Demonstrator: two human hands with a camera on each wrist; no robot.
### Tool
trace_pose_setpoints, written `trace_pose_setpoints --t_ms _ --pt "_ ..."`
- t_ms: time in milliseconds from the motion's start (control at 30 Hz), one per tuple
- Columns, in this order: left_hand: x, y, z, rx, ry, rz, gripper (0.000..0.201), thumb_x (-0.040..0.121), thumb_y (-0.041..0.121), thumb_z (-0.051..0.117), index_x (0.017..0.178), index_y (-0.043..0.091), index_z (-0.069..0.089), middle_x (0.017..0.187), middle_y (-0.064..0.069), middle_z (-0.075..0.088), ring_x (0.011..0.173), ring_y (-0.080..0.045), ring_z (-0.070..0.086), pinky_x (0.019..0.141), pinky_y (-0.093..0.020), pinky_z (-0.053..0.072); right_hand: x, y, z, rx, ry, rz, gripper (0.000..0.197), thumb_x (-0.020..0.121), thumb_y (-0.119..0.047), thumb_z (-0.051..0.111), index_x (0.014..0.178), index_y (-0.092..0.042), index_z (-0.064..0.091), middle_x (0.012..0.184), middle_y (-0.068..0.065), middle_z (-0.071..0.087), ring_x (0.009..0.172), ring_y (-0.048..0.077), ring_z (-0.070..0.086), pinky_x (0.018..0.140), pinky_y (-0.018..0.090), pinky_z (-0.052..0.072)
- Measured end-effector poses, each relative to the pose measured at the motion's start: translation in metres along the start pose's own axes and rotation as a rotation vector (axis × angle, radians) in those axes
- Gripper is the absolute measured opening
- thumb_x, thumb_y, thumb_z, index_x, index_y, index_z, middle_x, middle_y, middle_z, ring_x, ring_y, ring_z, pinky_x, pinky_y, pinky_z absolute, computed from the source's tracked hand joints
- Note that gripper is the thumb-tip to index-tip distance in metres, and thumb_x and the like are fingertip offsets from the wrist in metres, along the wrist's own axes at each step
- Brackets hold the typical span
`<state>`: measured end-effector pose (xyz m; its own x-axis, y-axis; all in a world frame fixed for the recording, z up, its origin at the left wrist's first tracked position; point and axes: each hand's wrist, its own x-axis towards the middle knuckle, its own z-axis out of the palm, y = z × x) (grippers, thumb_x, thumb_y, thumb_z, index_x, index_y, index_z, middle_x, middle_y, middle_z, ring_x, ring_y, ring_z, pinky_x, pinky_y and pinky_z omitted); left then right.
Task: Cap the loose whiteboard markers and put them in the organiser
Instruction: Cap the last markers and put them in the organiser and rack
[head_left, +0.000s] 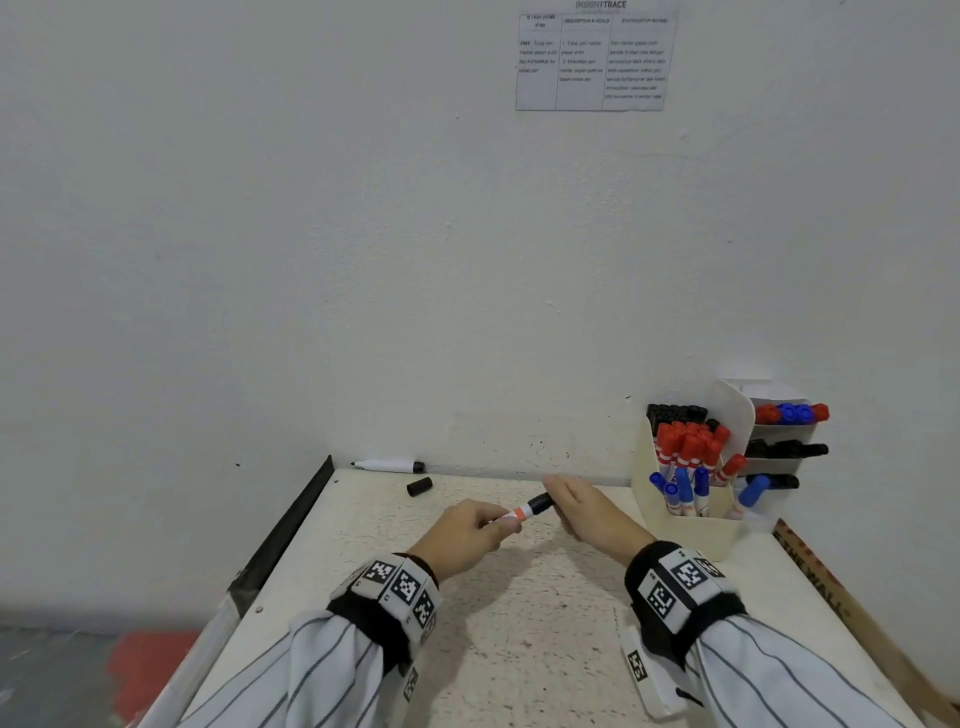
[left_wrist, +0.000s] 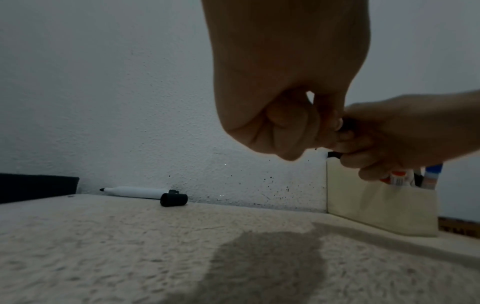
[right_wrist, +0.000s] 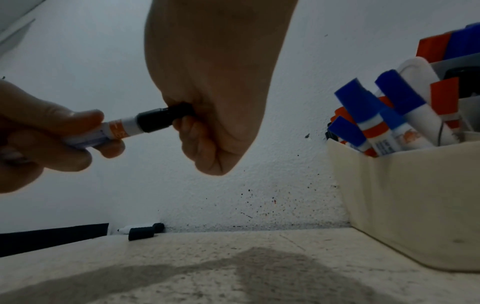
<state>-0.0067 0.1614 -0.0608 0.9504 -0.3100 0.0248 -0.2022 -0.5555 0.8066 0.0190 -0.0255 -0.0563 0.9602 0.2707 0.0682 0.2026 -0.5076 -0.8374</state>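
My left hand (head_left: 480, 527) grips the white barrel of a marker (right_wrist: 122, 129) with an orange band, held above the table. My right hand (head_left: 571, 506) holds the black cap (right_wrist: 158, 119) that sits on the marker's tip. Its fingers curl round the cap's far end. At the back left, against the wall, lies an uncapped black marker (head_left: 389, 464), tip to the left. A loose black cap (head_left: 420, 487) lies just in front of it. The cream organiser (head_left: 691, 525) at the back right holds several black, red and blue capped markers.
A grey tiered rack (head_left: 789, 447) with more markers stands behind the organiser. A wooden ruler (head_left: 831, 597) lies along the table's right edge. The table (head_left: 519, 649) meets the white wall at the back and drops off on the left.
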Motion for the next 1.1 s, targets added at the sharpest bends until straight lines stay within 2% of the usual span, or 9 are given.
trace_pose_setpoints --t_ms 67,100,233,333,467,567,700,933,1100 --pt "-0.002 0.005 -0.002 -0.019 -0.049 -0.054 0.032 0.096 0.038 0.046 0.101 0.016 0.068 0.061 0.009 0.044 0.038 0.003 0.039 0.043 -0.012 0.03 -0.004 0.002 -0.002 0.035 -0.036 -0.005 0.033 0.101 -0.035 0.033 0.074 -0.018 0.041 0.061 -0.007 0.035 0.05 0.008 0.029 0.049 0.022 0.024" --pt "-0.002 0.006 -0.002 0.002 -0.043 -0.046 0.031 0.096 0.039 0.046 0.101 0.016 0.068 0.061 0.009 0.044 0.042 0.003 0.041 0.047 -0.015 0.032 -0.006 0.003 -0.003 0.023 -0.036 -0.007 0.033 0.1 -0.036 0.033 0.073 -0.02 0.042 0.06 -0.007 0.035 0.049 0.006 0.03 0.049 0.021 0.024" --pt "-0.003 0.006 0.0 0.374 0.131 0.053 0.026 0.094 0.044 0.048 0.107 0.031 0.066 0.073 0.006 0.06 0.066 -0.011 0.051 0.062 -0.027 0.037 -0.007 0.004 -0.004 -0.078 0.023 0.021 0.045 0.099 -0.045 0.031 0.061 -0.02 0.037 0.048 -0.01 0.033 0.039 0.003 0.028 0.051 0.023 0.024" --pt "-0.006 0.007 0.003 0.56 0.238 0.102 0.025 0.094 0.046 0.045 0.106 0.034 0.064 0.078 0.003 0.064 0.072 -0.016 0.056 0.058 -0.024 0.038 -0.007 0.003 -0.004 -0.05 0.036 0.048 0.05 0.099 -0.047 0.028 0.057 -0.02 0.035 0.04 -0.011 0.03 0.036 0.004 0.026 0.049 0.024 0.023" --pt "-0.004 0.009 0.002 0.44 0.132 0.091 0.027 0.094 0.044 0.046 0.102 0.027 0.066 0.06 0.009 0.045 0.061 -0.012 0.044 0.052 -0.024 0.028 -0.009 0.004 -0.003 -0.017 0.033 0.019 0.049 0.1 -0.042 0.028 0.059 -0.018 0.036 0.042 -0.011 0.032 0.037 0.004 0.026 0.049 0.024 0.022" --pt "0.002 0.01 0.0 0.356 0.069 0.052 0.029 0.093 0.043 0.047 0.099 0.023 0.068 0.059 0.009 0.043 0.057 -0.01 0.042 0.055 -0.025 0.028 -0.01 0.008 -0.002 0.019 0.034 -0.004 0.046 0.1 -0.04 0.029 0.061 -0.017 0.037 0.047 -0.008 0.033 0.038 0.003 0.027 0.05 0.023 0.023" --pt "0.004 0.009 0.0 0.374 0.069 0.051 0.027 0.093 0.045 0.047 0.101 0.029 0.067 0.06 0.01 0.046 0.06 -0.01 0.044 0.055 -0.024 0.03 -0.009 0.012 0.0 0.025 0.051 -0.002 0.046 0.099 -0.041 0.031 0.06 -0.018 0.038 0.047 -0.01 0.034 0.038 0.002 0.028 0.051 0.023 0.024" --pt "0.007 -0.006 0.007 0.218 0.087 0.044 0.023 0.089 0.04 0.056 0.107 0.032 0.067 0.085 0.001 0.066 0.077 -0.015 0.059 0.071 -0.029 0.044 -0.006 0.016 0.002 -0.075 0.051 -0.007 0.04 0.097 -0.042 0.039 0.07 -0.014 0.047 0.056 -0.004 0.042 0.051 0.01 0.035 0.052 0.023 0.027" --pt "0.018 -0.015 0.012 0.042 0.125 0.055 0.031 0.09 0.029 0.059 0.121 0.023 0.063 0.098 0.005 0.062 0.077 -0.001 0.052 0.066 -0.008 0.036 -0.004 0.013 0.001 0.093 0.15 0.007 0.029 0.095 -0.033 0.051 0.082 -0.008 0.056 0.066 0.0 0.063 0.045 0.008 0.049 0.046 0.02 0.039"
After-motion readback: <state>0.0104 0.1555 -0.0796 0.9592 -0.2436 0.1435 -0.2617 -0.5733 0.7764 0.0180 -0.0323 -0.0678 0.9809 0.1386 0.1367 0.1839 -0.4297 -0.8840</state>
